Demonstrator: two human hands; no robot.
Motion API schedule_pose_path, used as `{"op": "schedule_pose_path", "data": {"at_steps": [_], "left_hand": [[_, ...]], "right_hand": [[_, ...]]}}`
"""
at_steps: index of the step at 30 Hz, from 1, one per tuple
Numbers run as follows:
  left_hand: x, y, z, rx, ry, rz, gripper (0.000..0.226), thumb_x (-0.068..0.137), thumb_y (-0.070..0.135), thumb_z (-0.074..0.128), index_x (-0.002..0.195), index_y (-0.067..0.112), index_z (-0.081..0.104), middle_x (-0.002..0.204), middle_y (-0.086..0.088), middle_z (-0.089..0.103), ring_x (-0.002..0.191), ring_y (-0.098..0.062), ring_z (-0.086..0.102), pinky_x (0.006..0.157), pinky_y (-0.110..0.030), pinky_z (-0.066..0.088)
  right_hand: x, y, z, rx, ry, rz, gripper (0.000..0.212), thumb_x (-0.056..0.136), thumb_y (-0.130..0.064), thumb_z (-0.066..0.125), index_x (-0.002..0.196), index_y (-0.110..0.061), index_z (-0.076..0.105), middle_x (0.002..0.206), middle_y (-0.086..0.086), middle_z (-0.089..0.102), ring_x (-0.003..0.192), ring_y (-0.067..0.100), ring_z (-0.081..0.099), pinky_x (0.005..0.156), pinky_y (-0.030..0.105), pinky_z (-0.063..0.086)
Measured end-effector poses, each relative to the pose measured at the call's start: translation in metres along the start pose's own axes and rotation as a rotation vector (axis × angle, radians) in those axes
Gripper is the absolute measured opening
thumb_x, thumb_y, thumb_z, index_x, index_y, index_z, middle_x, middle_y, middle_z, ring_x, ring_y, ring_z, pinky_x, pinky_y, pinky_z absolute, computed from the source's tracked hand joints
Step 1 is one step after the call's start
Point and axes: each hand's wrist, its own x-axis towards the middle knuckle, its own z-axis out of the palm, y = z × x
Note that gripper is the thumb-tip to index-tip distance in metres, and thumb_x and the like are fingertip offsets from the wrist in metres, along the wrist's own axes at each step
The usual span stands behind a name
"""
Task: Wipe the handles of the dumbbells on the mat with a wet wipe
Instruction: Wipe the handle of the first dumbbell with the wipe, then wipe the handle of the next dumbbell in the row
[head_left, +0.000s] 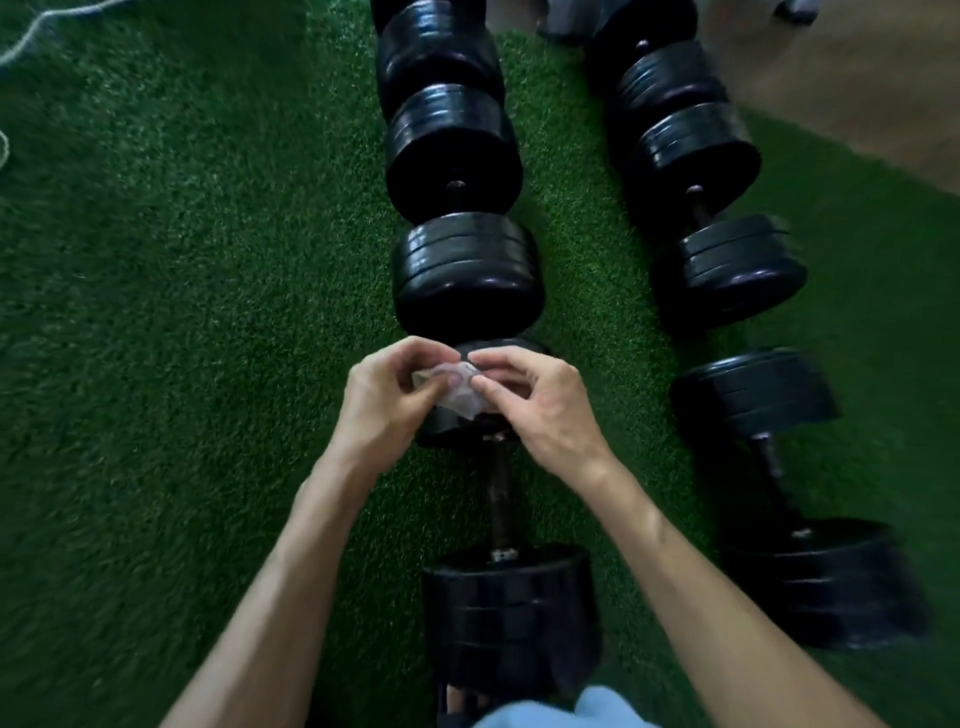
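Two rows of black dumbbells lie end to end on a green turf mat (182, 312). The nearest dumbbell in the middle row shows its dark metal handle (498, 493) between two black weight stacks. Above its far stack, my left hand (387, 397) and my right hand (535, 400) both pinch a small crumpled wet wipe (460, 389) between fingers and thumbs. The wipe is held in the air, apart from the handle. Part of the far stack is hidden behind my hands.
More dumbbells (457, 156) continue away in the middle row. A second row (727, 270) runs along the right. A wooden floor (857, 78) starts at the top right past the mat's edge. A white cord (31, 31) lies at the top left.
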Motion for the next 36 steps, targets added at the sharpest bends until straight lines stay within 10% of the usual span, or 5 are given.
{"op": "schedule_pose_path", "data": {"at_steps": [6,12,19,32,36], "left_hand": [[-0.021,0.086,-0.032,0.126,0.043,-0.188,0.021,0.093,0.008,0.067,0.114,0.012,0.067,0.101,-0.004,0.074,0.091,-0.013,0.071,0.08,-0.018,0.056],[-0.031,0.207,-0.091,0.304,-0.007,-0.3,0.024,0.096,0.014,0.063,0.121,0.013,0.065,0.115,-0.006,0.07,0.107,-0.018,0.066,0.096,-0.032,0.052],[0.013,0.296,-0.145,0.511,-0.169,-0.227,0.027,0.097,0.013,0.06,0.123,0.01,0.063,0.122,-0.01,0.066,0.112,-0.022,0.063,0.094,-0.029,0.048],[0.209,0.262,-0.119,0.646,-0.344,-0.169,0.03,0.096,0.009,0.058,0.125,0.007,0.062,0.121,-0.012,0.065,0.115,-0.029,0.061,0.098,-0.038,0.048],[0.262,0.208,-0.107,0.633,-0.313,-0.079,0.029,0.095,0.007,0.057,0.124,0.008,0.063,0.117,-0.011,0.065,0.114,-0.029,0.059,0.098,-0.04,0.047]], "right_hand": [[0.002,-0.087,-0.027,-0.123,-0.036,0.105,0.024,0.088,-0.008,0.075,0.113,-0.007,0.076,0.103,0.002,0.078,0.089,0.003,0.07,0.086,0.021,0.057],[0.004,-0.2,-0.061,-0.246,-0.084,0.295,0.031,0.09,-0.007,0.07,0.12,-0.008,0.073,0.114,0.008,0.075,0.099,0.015,0.069,0.094,0.029,0.054],[0.04,-0.285,-0.076,-0.193,0.002,0.485,0.01,0.089,-0.014,0.069,0.097,-0.013,0.075,0.085,-0.003,0.072,0.081,0.014,0.067,0.066,0.023,0.047],[0.186,-0.229,-0.077,-0.116,0.143,0.582,0.019,0.088,-0.008,0.069,0.103,-0.012,0.08,0.093,0.003,0.078,0.079,0.007,0.066,0.062,0.001,0.039],[0.231,-0.171,-0.064,-0.126,0.161,0.624,0.016,0.088,-0.01,0.07,0.1,-0.011,0.081,0.094,0.004,0.079,0.087,0.016,0.072,0.074,0.018,0.05]]}}
